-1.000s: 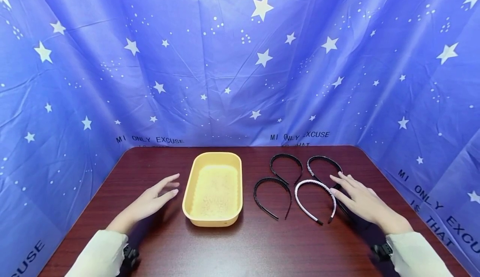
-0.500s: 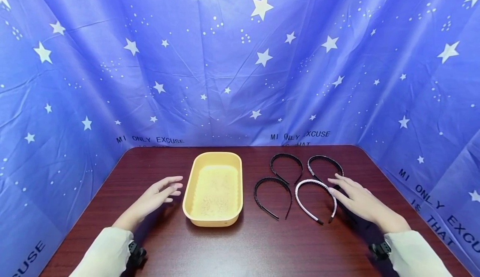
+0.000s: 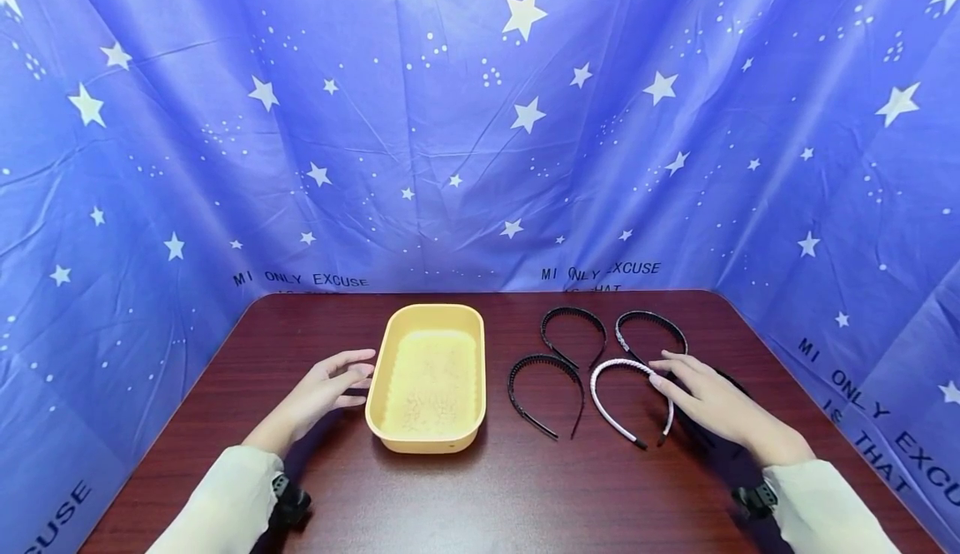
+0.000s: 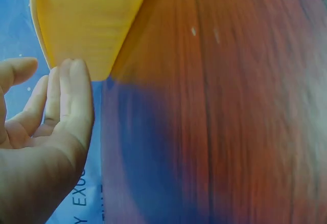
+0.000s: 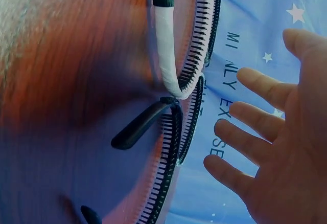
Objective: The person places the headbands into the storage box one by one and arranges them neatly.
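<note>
Beside the left wall of a yellow plastic basin (image 3: 382, 371) is my left hand (image 3: 322, 396), its fingers extended toward the rim. Whether the fingertips touch the basin (image 4: 87, 24) I cannot tell. My right hand (image 3: 716, 404) hovers with spread fingers over the right side of a white headband (image 3: 622, 363), holding nothing. Beneath this hand a black headband (image 5: 140, 124) is partly hidden in the head view. More black headbands lie nearby: one front left (image 3: 543, 359), one behind it (image 3: 572, 311) and one at back right (image 3: 651, 315).
A dark red wood-grain table (image 3: 480, 504) carries everything. Blue star-printed cloth (image 3: 420, 162) hangs behind and along both sides. A black wrist camera (image 3: 288, 501) sits at the left cuff, and another black wrist camera (image 3: 756, 500) at the right cuff.
My left hand has moved right, up to the basin's left side. My right hand has drifted slightly left over the white headband. Basin and headbands stay in place.
</note>
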The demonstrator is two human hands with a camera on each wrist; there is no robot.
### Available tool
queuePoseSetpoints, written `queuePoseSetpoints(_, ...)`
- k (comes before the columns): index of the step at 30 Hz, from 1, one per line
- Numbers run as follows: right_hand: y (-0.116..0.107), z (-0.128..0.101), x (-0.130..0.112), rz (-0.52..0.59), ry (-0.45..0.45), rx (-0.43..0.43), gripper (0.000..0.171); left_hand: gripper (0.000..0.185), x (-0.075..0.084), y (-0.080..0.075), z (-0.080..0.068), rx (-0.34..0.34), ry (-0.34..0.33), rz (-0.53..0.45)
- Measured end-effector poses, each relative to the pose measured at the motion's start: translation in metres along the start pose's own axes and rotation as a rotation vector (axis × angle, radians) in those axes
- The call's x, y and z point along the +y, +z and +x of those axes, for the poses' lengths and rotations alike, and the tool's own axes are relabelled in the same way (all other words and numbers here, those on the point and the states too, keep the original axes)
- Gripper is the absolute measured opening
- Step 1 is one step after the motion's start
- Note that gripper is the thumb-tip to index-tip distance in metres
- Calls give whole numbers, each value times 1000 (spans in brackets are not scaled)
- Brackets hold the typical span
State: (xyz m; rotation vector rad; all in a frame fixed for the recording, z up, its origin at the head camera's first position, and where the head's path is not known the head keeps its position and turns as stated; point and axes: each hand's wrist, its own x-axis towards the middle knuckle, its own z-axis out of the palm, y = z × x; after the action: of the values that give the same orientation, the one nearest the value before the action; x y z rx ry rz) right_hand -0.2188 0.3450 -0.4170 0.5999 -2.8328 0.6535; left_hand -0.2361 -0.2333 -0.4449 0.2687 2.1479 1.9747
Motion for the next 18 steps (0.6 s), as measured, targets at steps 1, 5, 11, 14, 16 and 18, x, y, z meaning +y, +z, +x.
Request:
queuePoseSetpoints(1,1,0,0,-3,-7,1,39,52,0,1,1,2,-7,-26)
queuePoseSetpoints(5,4,1,-1,-10,-20,0,38,54,0,4,4,27,-35,-111)
queuePoseSetpoints(11,8,3,-6,-16,-32,-1,37,57,-2,6,7,48,-69,-134)
queuePoseSetpoints(14,10,6,-10,-8,-49,-10,37,58,-4,7,8,63,-90,-147)
queuePoseSetpoints(16,11,9,-12,3,-57,-18,37,59,-5,8,9,76,-103,-157)
queuePoseSetpoints(18,13,11,-14,12,-68,-28,37,59,-6,9,11,85,-110,-160)
